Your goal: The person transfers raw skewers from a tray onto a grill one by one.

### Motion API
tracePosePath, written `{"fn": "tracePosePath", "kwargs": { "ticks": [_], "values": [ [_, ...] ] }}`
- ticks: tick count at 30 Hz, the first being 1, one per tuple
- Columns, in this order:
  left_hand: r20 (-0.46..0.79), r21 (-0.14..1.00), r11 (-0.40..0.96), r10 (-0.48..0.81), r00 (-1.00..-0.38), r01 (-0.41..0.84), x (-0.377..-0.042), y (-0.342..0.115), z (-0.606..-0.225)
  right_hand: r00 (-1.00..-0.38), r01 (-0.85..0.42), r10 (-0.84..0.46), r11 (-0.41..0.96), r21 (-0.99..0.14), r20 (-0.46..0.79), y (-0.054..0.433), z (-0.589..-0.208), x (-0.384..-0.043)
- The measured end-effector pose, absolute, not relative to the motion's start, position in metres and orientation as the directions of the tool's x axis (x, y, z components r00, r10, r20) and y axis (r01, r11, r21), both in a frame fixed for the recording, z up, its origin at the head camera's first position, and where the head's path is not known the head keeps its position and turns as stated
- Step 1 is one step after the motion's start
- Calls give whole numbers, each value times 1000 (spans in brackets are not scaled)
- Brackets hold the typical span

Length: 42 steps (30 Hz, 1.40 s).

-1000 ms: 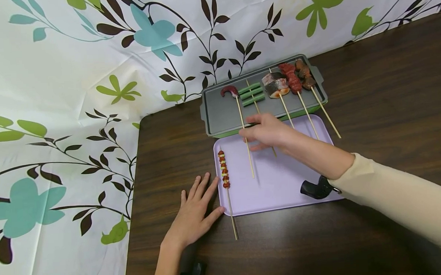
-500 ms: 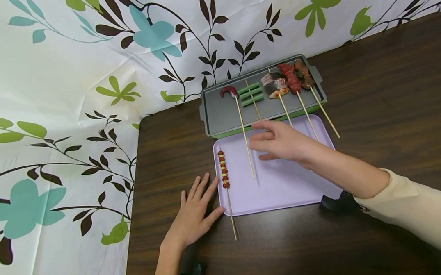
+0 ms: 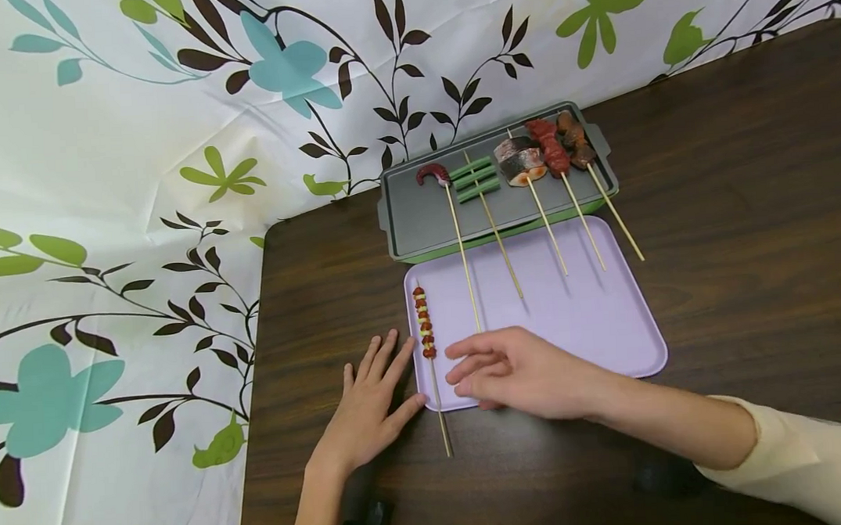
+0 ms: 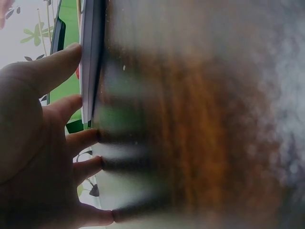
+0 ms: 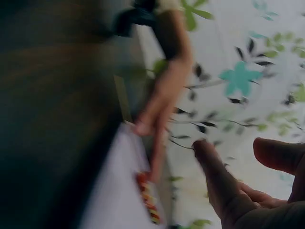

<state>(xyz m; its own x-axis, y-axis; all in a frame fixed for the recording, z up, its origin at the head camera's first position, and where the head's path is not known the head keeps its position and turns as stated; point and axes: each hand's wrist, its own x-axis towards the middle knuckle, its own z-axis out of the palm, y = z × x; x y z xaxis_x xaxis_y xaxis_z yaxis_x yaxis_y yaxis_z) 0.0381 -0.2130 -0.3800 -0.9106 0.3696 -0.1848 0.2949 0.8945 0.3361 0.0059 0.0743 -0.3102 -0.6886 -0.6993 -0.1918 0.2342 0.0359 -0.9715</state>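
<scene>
On the left side of the lilac tray point(image 3: 592, 325) lies a skewer with small red and pale pieces point(image 3: 424, 325), its stick reaching past the near edge. My left hand point(image 3: 367, 410) rests fingers spread beside that edge, thumb and index at the tray's rim. My right hand point(image 3: 527, 371) hovers above the tray's front, fingers loosely bent, holding nothing, a short way right of that skewer. Behind, a grey grill plate point(image 3: 419, 223) bears a dark red tentacle-like skewer point(image 3: 434, 173), a green-stick skewer point(image 3: 476, 179), a fish-slice skewer point(image 3: 520, 161), a red meat skewer point(image 3: 548, 146) and a brown meat skewer point(image 3: 576, 140).
The sticks of the grilled skewers overhang the grill's near side, most of them above the tray. A patterned white sheet point(image 3: 224, 130) bounds the dark wooden table point(image 3: 756, 201) at the back and left. A black wrist strap piece point(image 3: 368, 523) shows below my left hand.
My right hand has come away from the grilled skewers' sticks and moved toward the tray's front left. My left hand and all the skewers stay where they were.
</scene>
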Motion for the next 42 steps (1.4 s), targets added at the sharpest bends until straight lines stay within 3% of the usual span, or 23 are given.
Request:
{"fn": "tracePosePath", "kwargs": {
  "ticks": [5, 18, 30, 42],
  "values": [
    [-195, 338, 894, 371, -908, 293, 38, -212, -379, -700, 144, -692, 105, -984, -177, 59, -334, 18],
    [-185, 331, 894, 373, -909, 300, 38, -212, -380, -687, 488, -608, 20, -872, -398, 31, -374, 8],
    [-183, 335, 892, 377, -908, 303, 39, -211, -377, -648, 554, -557, 122, -823, -519, 13, -381, -3],
    [-183, 337, 891, 380, -907, 305, 40, -210, -377, -659, 564, -526, 127, -816, -538, 0, -383, -3]
  ]
}}
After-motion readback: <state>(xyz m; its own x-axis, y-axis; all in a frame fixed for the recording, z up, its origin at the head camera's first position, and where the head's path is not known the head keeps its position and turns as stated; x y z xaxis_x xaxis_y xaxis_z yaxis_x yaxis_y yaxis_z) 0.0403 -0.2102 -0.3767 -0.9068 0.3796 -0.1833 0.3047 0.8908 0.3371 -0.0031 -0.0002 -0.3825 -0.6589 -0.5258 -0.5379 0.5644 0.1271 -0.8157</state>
